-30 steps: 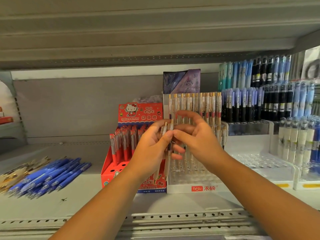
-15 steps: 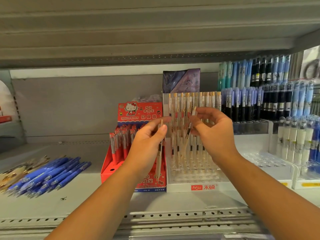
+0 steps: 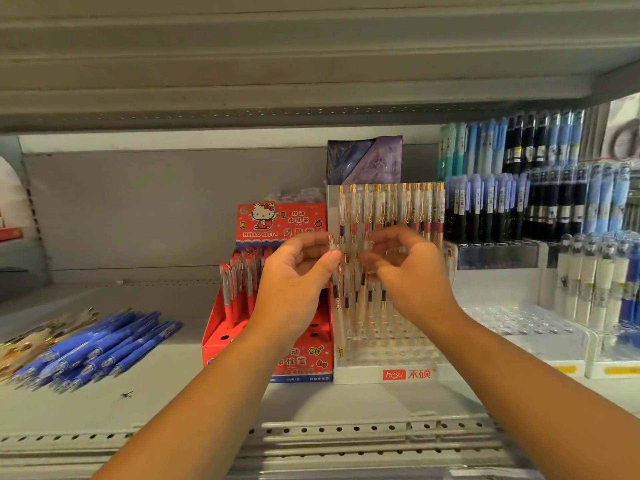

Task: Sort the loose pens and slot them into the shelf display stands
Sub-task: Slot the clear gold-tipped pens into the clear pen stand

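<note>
A clear gold-clipped pen [image 3: 337, 306] hangs upright, tip down, at the left edge of the clear stand [image 3: 398, 374]. Blue pens [image 3: 100, 344] lie heaped well to the left, apparently beside gold ones [image 3: 31, 341].

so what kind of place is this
Most likely a stationery shop, or a shop's pen aisle: a metal shelf holds tiered, well-stocked display stands, a red Hello Kitty pen box and a pile of loose blue pens.

loose pens [image 3: 90, 348] left of stands [image 3: 388, 370]

Red cartoon-printed box [image 3: 298, 233], blue loose pens [image 3: 104, 348], clear gold-clipped pens [image 3: 389, 206], white stand [image 3: 360, 375]
</note>
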Tool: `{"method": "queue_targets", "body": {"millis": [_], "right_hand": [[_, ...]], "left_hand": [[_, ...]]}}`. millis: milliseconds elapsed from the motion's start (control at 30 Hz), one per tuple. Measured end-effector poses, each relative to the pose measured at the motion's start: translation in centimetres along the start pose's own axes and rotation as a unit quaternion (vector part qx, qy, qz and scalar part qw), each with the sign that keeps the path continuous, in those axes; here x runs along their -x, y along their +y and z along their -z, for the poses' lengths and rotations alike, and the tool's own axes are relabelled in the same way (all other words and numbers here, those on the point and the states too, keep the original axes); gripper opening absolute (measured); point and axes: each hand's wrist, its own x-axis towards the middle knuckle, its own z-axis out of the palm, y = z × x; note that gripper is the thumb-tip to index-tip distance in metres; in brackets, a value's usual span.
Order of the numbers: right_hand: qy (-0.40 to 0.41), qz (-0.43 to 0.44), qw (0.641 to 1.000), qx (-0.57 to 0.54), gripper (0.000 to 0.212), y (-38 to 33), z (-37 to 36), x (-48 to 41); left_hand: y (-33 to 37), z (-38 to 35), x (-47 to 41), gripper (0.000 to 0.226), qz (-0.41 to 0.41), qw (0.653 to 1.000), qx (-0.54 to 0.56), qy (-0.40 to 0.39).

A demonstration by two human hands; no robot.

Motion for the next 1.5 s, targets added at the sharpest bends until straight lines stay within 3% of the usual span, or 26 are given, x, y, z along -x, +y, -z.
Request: {"method": "queue_targets", "body": {"millis": [233, 567, 800, 900, 1033, 1267, 1367, 1500], "right_hand": [[-0.056, 0.024, 0.989, 0.133, 0.016, 0.4, -0.3, 0.2], [-0.083, 0.017, 0.982, 0.169, 0.028, 0.5, 0.3, 0.3], [-0.063, 0.067, 0.972, 0.217, 0.008, 0.3, 0.8, 0.6], [-0.056, 0.080, 0.989, 0.111, 0.012, -0.4, 1.0, 1.2], [-0.136, 0.061, 0.985, -0.081, 0.022, -1.0, 1.3, 2.2], [-0.112, 0.040, 0.988, -0.101, 0.033, -0.5, 2.6, 2.3], [-0.061, 0.038, 0.996, -0.056, 0.043, -0.2, 3.0, 1.9], [0.007, 0.050, 0.999, 0.014, 0.051, 0.3, 3.3, 1.2]], "left_hand": [[0.0, 0.0, 0.0, 0.021, -0.007, 1.000, -0.015, 0.001], [-0.1, 0.1, 0.0, 0.019, -0.004, 0.999, -0.033, 0.014], [0.0, -0.1, 0.1, 0.020, -0.014, 0.998, -0.046, 0.027], [0.4, -0.4, 0.0, 0.019, -0.029, 0.998, -0.030, 0.041], [1.1, -1.4, -0.8, 0.016, -0.048, 0.998, -0.016, 0.034], [1.0, -2.8, -1.8, 0.015, -0.050, 0.995, -0.088, -0.019], [0.2, -2.0, -2.2, 0.018, -0.090, 0.968, -0.230, -0.039], [-1.1, -1.0, -2.1, 0.040, -0.125, 0.873, -0.454, -0.125]]}}
